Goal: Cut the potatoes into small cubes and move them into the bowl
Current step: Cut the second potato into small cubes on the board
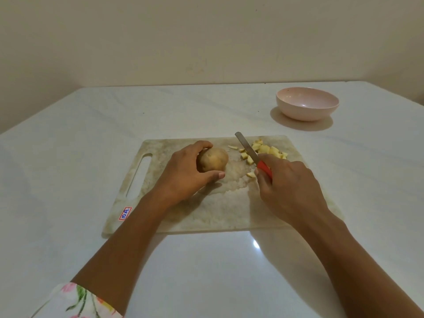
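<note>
A worn cutting board (206, 214) lies on a white tabletop (68, 157). The left grip (183, 171) curls around a whole, unpeeled potato (214, 159) near the board's middle, with the thumb on its near side and the fingers over its far side. The right grip (289, 184) is clamped on the red handle of a knife (247, 148). The blade points away and leftward across a scatter of cubes (263, 149) at the board's far right. A pink bowl (305, 114) sits on the tabletop beyond the board, to the right and apart from it.
</note>
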